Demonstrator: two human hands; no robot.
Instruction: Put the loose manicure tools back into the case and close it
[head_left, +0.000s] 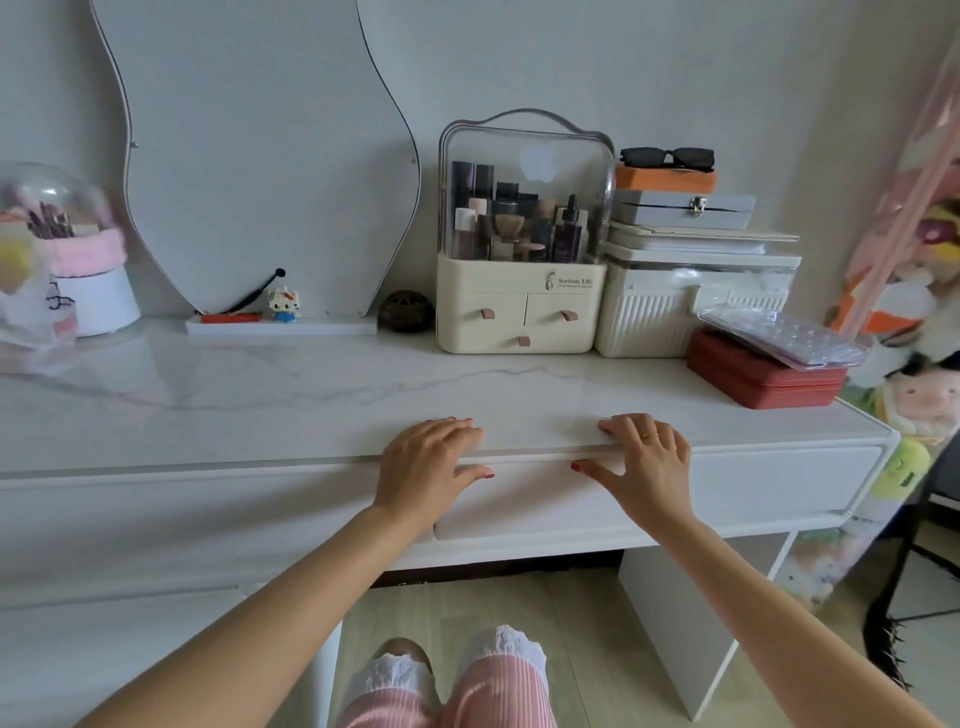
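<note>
At desk's front edge, left hand (431, 462) and right hand (647, 457) lay flat, fingers straight over lip, thumbs on drawer front (530, 499), holding nothing. No loose manicure tools in sight; red case (763, 376) sat far right, shut, plastic packet (784, 338) on it. Whether that was manicure case: unclear. Risk: packet sliding off nearby right edge if case lifted. Bare marble top (311, 395) between hands and organizer (519, 306) gave working room.

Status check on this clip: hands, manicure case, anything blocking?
Both hands open: left hand and right hand rest flat on the vanity edge, thumbs on the drawer front. No manicure case or loose tools identifiable. Nothing in the way.
</note>
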